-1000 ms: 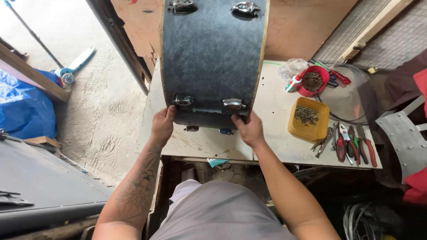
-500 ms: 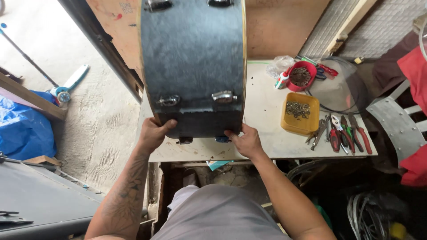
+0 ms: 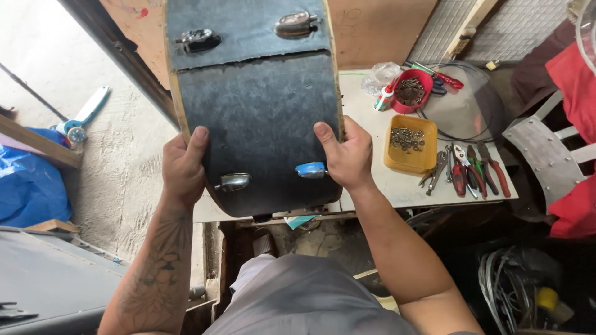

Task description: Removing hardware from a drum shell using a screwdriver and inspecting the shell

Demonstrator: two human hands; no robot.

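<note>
Dark drum shell [image 3: 257, 118] with chrome lugs [image 3: 233, 182] sits on its side over the near edge of the white table [image 3: 372, 130], left hand [image 3: 183, 167] and right hand [image 3: 345, 155] each gripping a rim, yellow tray [image 3: 410, 144], red bowl [image 3: 411, 92] and pliers [image 3: 467, 170] to the right.

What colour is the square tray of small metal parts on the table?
Yellow. The tray sits beside the pliers, clearest in the head view.
</note>
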